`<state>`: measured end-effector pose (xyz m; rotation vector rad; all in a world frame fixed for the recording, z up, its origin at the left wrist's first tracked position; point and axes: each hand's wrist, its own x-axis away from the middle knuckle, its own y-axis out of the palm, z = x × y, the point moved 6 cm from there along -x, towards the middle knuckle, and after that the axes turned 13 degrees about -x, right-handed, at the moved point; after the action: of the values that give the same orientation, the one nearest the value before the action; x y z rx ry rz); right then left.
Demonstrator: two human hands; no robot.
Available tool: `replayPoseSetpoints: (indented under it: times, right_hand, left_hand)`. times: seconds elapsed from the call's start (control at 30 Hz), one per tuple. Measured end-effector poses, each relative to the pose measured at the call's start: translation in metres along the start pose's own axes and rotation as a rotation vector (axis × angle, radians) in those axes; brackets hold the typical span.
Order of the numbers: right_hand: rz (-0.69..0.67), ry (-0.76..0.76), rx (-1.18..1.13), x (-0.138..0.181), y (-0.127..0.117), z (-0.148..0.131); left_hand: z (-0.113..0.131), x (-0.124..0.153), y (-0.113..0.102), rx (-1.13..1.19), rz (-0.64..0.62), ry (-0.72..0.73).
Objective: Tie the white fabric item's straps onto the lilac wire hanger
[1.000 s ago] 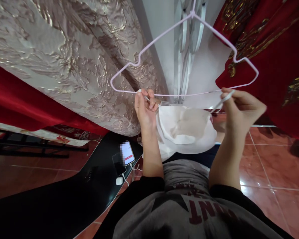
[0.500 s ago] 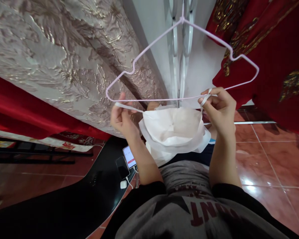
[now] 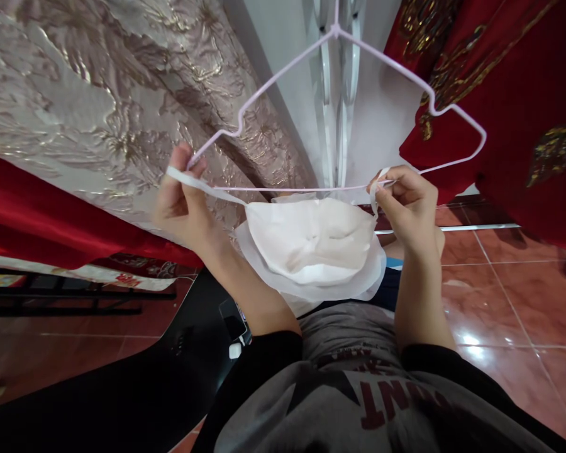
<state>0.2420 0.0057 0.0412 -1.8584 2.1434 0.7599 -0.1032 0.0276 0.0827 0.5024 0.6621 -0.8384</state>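
A pale pink wire hanger (image 3: 273, 83) hangs in front of me from above. Just under its bottom bar hangs a white garment (image 3: 314, 242) with two thin straps. My left hand (image 3: 182, 201) is closed, pinching the left strap (image 3: 202, 185) and pulling it out to the left near the hanger's left corner. My right hand (image 3: 408, 204) is closed on the right strap (image 3: 377, 182), right at the hanger's bottom bar.
A beige embossed curtain (image 3: 99, 94) fills the upper left, and red embroidered cloth (image 3: 523, 94) hangs at the right. A white folding rack (image 3: 337, 113) stands behind the hanger. A phone (image 3: 231, 318) on a charger lies on a black surface (image 3: 122, 384) below. The floor is red tile (image 3: 509, 296).
My left hand has moved left and up, drawing the left strap out towards the hanger's left corner. My right hand has shifted left along the bottom bar. The garment spread wider.
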Motion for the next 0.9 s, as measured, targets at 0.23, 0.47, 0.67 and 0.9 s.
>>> replayPoseSetpoints:
  times: [0.23, 0.47, 0.67, 0.9]
  right_hand:
    - [0.002, -0.013, 0.003, -0.001, 0.003, 0.0]
    - [0.003, -0.05, 0.005, 0.001, 0.004, 0.0]
    - [0.024, -0.064, -0.01, 0.002, 0.003, -0.002]
    - [-0.011, 0.006, 0.063, 0.007, 0.008, 0.005]
  left_hand:
    - [0.036, -0.033, 0.048, -0.231, -0.388, -0.056]
    - [0.047, -0.039, 0.059, -0.358, -0.431, 0.245]
    - [0.015, -0.022, 0.052, -0.186, -0.262, 0.161]
    - [-0.051, 0.056, 0.055, 0.299, -0.039, -0.491]
